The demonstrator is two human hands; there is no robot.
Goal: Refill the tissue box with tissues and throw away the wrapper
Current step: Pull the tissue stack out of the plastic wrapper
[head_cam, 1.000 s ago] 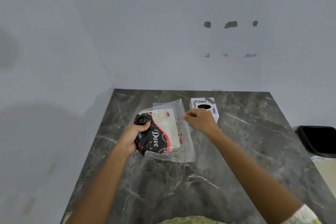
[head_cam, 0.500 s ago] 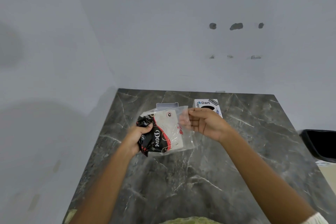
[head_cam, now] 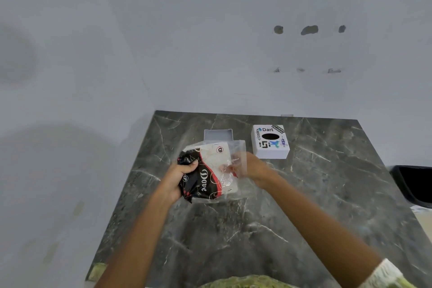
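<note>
A tissue pack (head_cam: 210, 172) in a clear wrapper printed black, red and white sits raised over the dark marble table (head_cam: 304, 194). My left hand (head_cam: 178, 179) grips its black left end. My right hand (head_cam: 251, 167) has its fingers pushed inside the wrapper's open clear right end, against the white tissues. The white tissue box cover (head_cam: 270, 141), with stickers and an oval slot on top, stands behind my right hand. The white box base tray (head_cam: 218, 134) lies just behind the pack, partly hidden by it.
A black bin (head_cam: 415, 183) stands off the table's right edge. Grey walls close the table's left and far sides. Bare marble stretches in front of and to the right of my hands.
My right hand went from pinching the wrapper's clear flap to reaching inside its open end. The pack shifted slightly toward me, uncovering the base tray behind it.
</note>
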